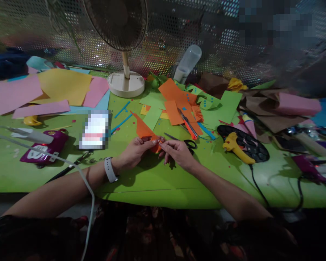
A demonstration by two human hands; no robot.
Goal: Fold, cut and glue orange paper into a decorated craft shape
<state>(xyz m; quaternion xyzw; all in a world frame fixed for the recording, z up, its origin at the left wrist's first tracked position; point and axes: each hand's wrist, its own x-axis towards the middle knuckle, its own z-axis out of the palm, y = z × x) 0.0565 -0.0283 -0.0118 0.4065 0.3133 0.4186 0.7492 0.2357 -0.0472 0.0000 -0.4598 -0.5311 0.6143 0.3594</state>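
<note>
Between my two hands is a piece of folded orange paper (143,126), its pointed end sticking up to the left. My left hand (136,150) pinches its lower part. The fingertips of my right hand (176,151) are closed on the paper's right edge, meeting the left fingertips. The fingers cover most of the lower part of the paper. Just behind my right hand lie black-handled scissors (190,144), partly hidden by it. An orange-and-black cutter (188,125) rests on orange scraps farther back.
Orange and green paper scraps (176,92) lie behind my hands. A phone (95,129) and purple power strip (45,148) are at left, with a white cable (84,177) crossing my left forearm. A yellow glue gun (237,148) sits on a black tray at right. A fan (126,83) stands behind.
</note>
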